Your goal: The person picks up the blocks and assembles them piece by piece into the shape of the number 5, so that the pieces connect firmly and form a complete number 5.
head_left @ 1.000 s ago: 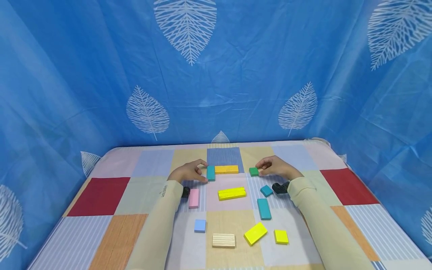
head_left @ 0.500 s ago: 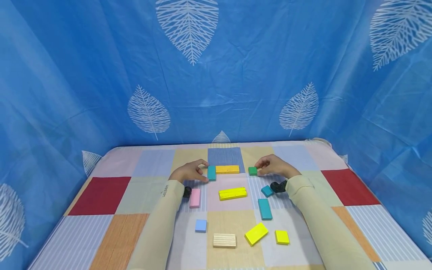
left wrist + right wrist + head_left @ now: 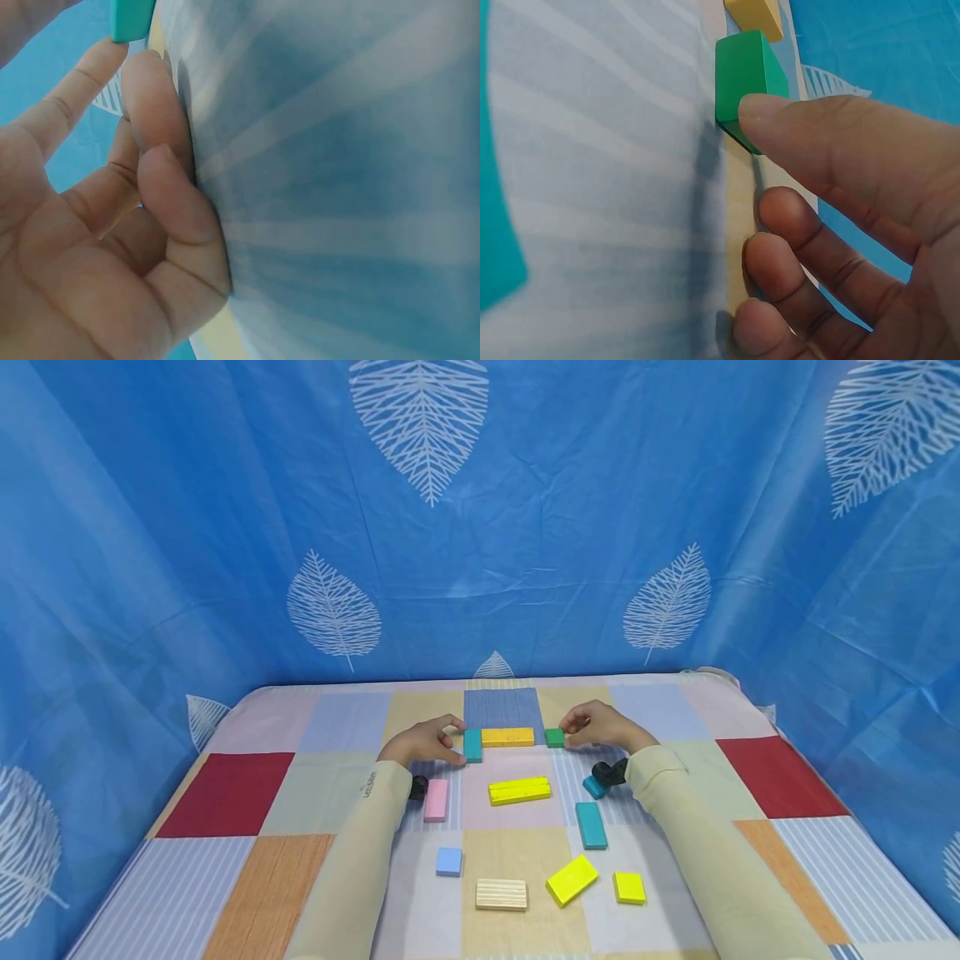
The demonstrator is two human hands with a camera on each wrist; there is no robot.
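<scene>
My left hand (image 3: 426, 742) pinches a teal block (image 3: 472, 746) by its two ends, thumb at the near end and index finger at the far one. In the left wrist view a fingertip meets the teal block (image 3: 133, 19), while the other fingers curl against the cloth. An orange-yellow block (image 3: 507, 737) lies crosswise against the teal block's right side. To its right, across a small gap, my right hand (image 3: 606, 727) holds a small green block (image 3: 554, 738). The right wrist view has the thumb on the green block (image 3: 740, 79); its far side is hidden.
Nearer lie a yellow piece (image 3: 519, 791), a pink block (image 3: 436, 800), a small teal block (image 3: 596, 787) partly behind the right wrist's black camera, and a longer teal block (image 3: 592, 825). Blue (image 3: 449, 862), wooden (image 3: 501, 894) and yellow blocks (image 3: 572, 881) lie in front.
My right hand has slid the green block leftward, narrowing its gap to the orange-yellow block. The left hand stays at the teal block. The head view has shifted slightly.
</scene>
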